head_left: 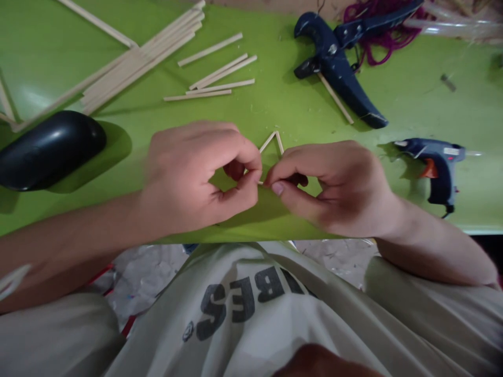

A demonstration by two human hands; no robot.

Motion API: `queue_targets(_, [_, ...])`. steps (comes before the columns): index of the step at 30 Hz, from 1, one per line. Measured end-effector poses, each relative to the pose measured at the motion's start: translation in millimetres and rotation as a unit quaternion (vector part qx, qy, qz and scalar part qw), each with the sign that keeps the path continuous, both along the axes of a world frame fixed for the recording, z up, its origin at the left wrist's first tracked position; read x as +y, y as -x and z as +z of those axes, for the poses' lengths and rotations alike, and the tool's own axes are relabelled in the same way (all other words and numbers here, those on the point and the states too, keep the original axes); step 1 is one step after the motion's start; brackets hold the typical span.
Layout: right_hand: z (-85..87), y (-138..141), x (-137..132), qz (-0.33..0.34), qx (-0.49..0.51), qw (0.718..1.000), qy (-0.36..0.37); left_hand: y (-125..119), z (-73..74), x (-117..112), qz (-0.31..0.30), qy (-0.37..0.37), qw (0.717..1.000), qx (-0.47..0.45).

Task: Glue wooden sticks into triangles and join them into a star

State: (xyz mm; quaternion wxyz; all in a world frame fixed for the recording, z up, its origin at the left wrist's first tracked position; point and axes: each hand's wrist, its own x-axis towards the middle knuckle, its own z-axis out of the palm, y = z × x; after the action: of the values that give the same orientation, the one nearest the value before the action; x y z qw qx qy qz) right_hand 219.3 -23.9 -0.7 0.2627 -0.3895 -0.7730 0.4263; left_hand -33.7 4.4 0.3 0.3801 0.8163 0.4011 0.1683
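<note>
My left hand and my right hand meet near the front edge of the green table. Between them is a small triangle of thin wooden sticks, its tip pointing away from me. Thumb and fingers of each hand pinch one of its lower corners. The fingers hide most of the lower side and both corners. Beyond my hands lie several short cut wooden sticks, loose on the table.
Long wooden sticks lie bundled at the far left, behind a black computer mouse. On the right are a dark blue cutter, a blue glue gun with an orange trigger, and purple string. The green table ends close to my body.
</note>
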Motion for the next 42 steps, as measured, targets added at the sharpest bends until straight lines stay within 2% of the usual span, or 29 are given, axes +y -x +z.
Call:
queue_targets(3, [-0.2,-3,1,-0.017,0.029,0.999,0.004,1,-0.3,0,0.036,-0.067,0.995,-0.06])
queue_targets(6, [2.9,-13,5,-0.08,0.022,0.996,-0.029,3,-3.4,4,0.074,-0.119,0.985,-0.099])
queue_targets(8, [6.6,-20,10,-0.145,-0.002,0.989,-0.032,6,-5.7,11,0.107,-0.141,0.982,-0.068])
queue_targets(11, [9.0,-24,18,-0.209,0.039,0.977,-0.017,11,-8.4,21,0.135,-0.107,0.985,-0.002])
queue_targets(15, [-1.1,-21,29,-0.166,0.157,0.974,0.008,14,-10.4,25,0.173,-0.139,0.975,0.004])
queue_targets(17, [-8.4,-18,33,-0.133,0.189,0.973,0.027,13,-10.4,23,0.169,-0.136,0.976,0.008])
queue_targets(23, [-16.9,-15,34,-0.074,0.225,0.966,0.105,11,-10.5,16,0.144,-0.098,0.985,-0.008])
queue_targets(28, [-19.4,-12,33,-0.076,0.214,0.969,0.1,10,-9.9,13,0.122,-0.093,0.988,-0.005])
queue_targets(30, [-20.5,-15,34,-0.103,0.171,0.977,0.071,10,-9.3,13,0.118,-0.096,0.988,-0.002])
queue_targets(34, [-13.8,-29,36,-0.179,-0.017,0.981,-0.074,10,-11.7,17,0.069,-0.059,0.996,0.014])
queue_targets(35, [-9.7,-32,35,-0.172,-0.086,0.977,-0.094,10,-12.9,18,0.049,-0.051,0.997,0.023])
queue_targets(36, [-5.0,-34,34,-0.145,-0.174,0.971,-0.082,9,-14.2,18,0.041,-0.052,0.997,0.036])
queue_targets(38, [4.8,-34,28,-0.088,-0.328,0.94,-0.031,9,-16.0,17,0.008,-0.038,0.994,0.103])
queue_targets(42, [17.3,-25,13,-0.022,-0.423,0.904,-0.059,6,-16.7,12,-0.037,-0.067,0.982,0.174])
